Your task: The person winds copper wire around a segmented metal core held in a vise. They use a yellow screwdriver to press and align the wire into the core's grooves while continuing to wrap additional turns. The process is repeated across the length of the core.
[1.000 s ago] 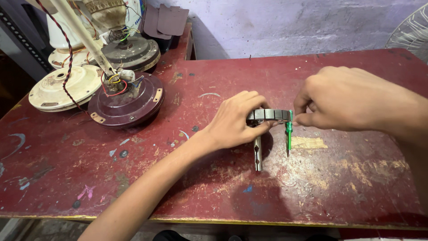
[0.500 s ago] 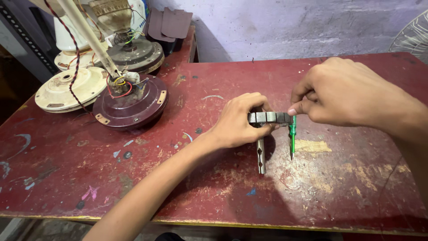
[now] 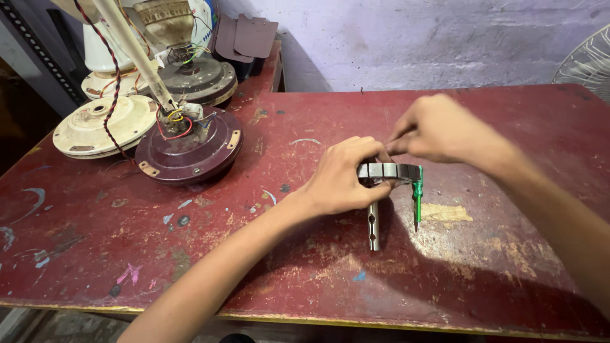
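Head camera, looking down: a worn red workbench [image 3: 190, 254] with scuffs, paint flecks and a bare pale patch stands against a rough lilac-grey wall [image 3: 413, 38].

At the centre of the bench, a grey metal ring with a ribbed side, the stator core [image 3: 397, 171], stands on a metal shaft [image 3: 373, 225] that runs toward the near edge and lies on the bench.

The left hand [image 3: 343, 178] comes in from the lower left and is wrapped round the left end of the stator core, fingers curled over its top, gripping it.

The right hand [image 3: 438, 130] reaches in from the right, just above and behind the stator core. Its fingertips are drawn together in a pinch at the core's top edge; what they pinch is too small to tell.

A green-handled screwdriver [image 3: 417, 197] hangs or leans at the right end of the stator core, pointing to the near edge.

Well apart, at far left, sit a maroon ceiling-fan motor housing [image 3: 190, 149] with red, yellow and black wires, a cream fan housing [image 3: 101, 124], and a darker one [image 3: 197, 79] behind. A wire fan guard [image 3: 588, 60] shows at the far right corner.
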